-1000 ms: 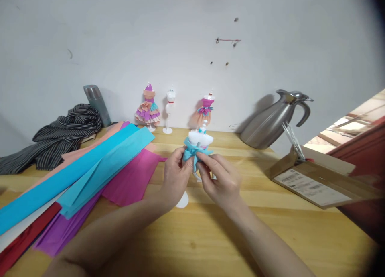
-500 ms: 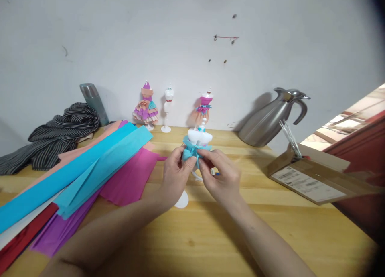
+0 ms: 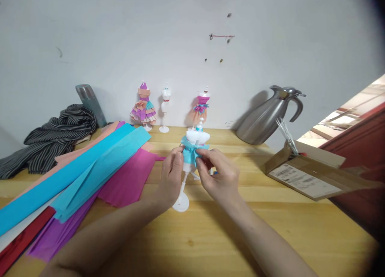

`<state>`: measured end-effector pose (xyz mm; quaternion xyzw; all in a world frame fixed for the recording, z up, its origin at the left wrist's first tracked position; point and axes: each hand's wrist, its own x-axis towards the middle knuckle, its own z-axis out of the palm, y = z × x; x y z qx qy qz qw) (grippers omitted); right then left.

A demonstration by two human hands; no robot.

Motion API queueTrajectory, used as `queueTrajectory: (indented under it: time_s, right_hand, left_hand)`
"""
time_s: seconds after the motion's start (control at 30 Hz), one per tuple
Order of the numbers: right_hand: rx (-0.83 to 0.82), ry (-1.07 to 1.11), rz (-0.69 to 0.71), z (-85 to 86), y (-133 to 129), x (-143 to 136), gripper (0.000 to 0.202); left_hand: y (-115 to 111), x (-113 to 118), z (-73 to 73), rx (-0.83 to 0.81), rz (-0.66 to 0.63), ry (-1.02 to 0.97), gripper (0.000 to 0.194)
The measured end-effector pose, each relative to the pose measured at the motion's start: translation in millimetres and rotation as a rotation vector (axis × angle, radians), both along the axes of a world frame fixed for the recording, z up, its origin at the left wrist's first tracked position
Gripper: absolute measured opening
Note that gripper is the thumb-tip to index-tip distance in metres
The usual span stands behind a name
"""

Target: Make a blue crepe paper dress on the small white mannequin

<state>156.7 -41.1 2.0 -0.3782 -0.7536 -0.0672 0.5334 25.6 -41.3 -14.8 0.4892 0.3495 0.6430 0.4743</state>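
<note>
A small white dress-form mannequin (image 3: pixel 197 137) leans a little at the middle of the table, its round base (image 3: pixel 181 203) close to me. Light blue crepe paper (image 3: pixel 190 153) is wrapped about its torso, gathered at the front. My left hand (image 3: pixel 172 178) is closed at the form's left side, its fingertips partly hidden behind the torso and the thumb raised along the edge. With thumb and forefinger, my right hand (image 3: pixel 221 172) pinches the blue paper at the front right.
Coloured crepe paper strips (image 3: pixel 99 164) spread over the left, near a striped cloth (image 3: pixel 64 128) and a flask (image 3: pixel 92 104). At the back stand a ruffled-dress form (image 3: pixel 143 108), a bare form (image 3: pixel 165 104) and a pink-topped form (image 3: pixel 203 102). A steel jug (image 3: pixel 264 116) and cardboard box (image 3: pixel 306 178) occupy the right.
My left thumb has come off the paper's front and drawn back to the left, baring the lower torso and stand. My right hand keeps its pinch. The whole view has shifted slightly.
</note>
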Motion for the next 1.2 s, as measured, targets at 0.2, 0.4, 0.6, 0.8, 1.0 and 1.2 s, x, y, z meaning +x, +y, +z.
queueTrajectory:
  time_s: [0.2, 0.4, 0.6, 0.8, 1.0, 1.2]
  right_hand:
    - [0.024, -0.018, 0.004, -1.7, -0.6, 0.2, 0.023]
    - [0.032, -0.031, 0.093, 0.2, -3.9, -0.2, 0.028]
    - [0.149, 0.083, 0.052, 6.4, -0.3, 5.6, 0.037]
    - [0.094, 0.089, 0.073, 8.8, 6.0, 7.7, 0.029]
    - [0.15, 0.103, 0.093, 12.1, 3.3, 7.1, 0.021]
    - [0.256, 0.099, 0.102, 9.4, 3.0, 8.7, 0.022]
  left_hand:
    - [-5.6, 0.7, 10.6, 0.034, -0.094, 0.096, 0.021]
    - [-0.6, 1.4, 7.8, -0.015, -0.073, 0.077, 0.014]
    - [1.1, -2.1, 13.8, -0.029, -0.059, 0.043, 0.01]
    - [-1.2, -0.7, 14.5, -0.041, -0.082, 0.016, 0.01]
    - [-1.5, 0.6, 14.0, -0.044, -0.084, 0.003, 0.007]
    - [0.3, 0.3, 12.7, -0.035, -0.063, 0.009, 0.006]
